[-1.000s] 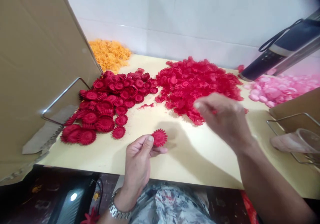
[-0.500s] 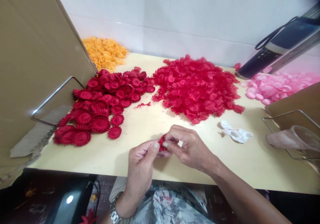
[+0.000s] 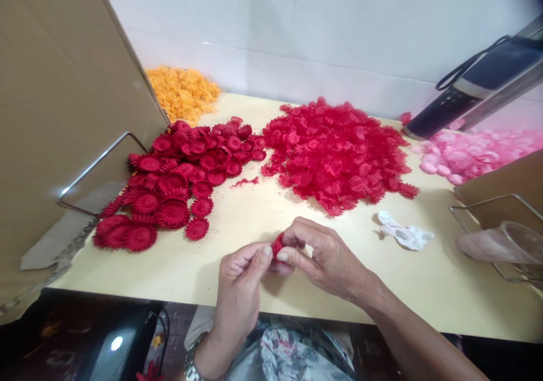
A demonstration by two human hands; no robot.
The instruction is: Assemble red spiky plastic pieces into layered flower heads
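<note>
Between my two hands, just above the front part of the table [image 3: 348, 279], is a small red flower piece [image 3: 277, 246]. My left hand [image 3: 244, 273] pinches its left side with thumb and fingers. From the right, my right hand [image 3: 320, 256] grips it between thumb and forefinger. Fingers cover most of the piece, so its full shape is hidden. Beyond my hands lies a big heap of bright red, fringed flower pieces [image 3: 335, 152]. To the left is a pile of darker red flower discs [image 3: 173, 183], some of them stacked.
Orange petals [image 3: 182, 92] are heaped at the back left, pink pieces [image 3: 479, 152] at the right. A dark tumbler [image 3: 449, 101] leans at the back right. Crumpled tissue [image 3: 405, 232] lies right of my hands. A plastic cup [image 3: 504, 244] rests in a wire holder. Cardboard [image 3: 63, 86] walls the left side.
Both hands keep their pinch on the red flower piece, with only a slight shift of the right fingers. The whole view has moved a little; the piles look the same.
</note>
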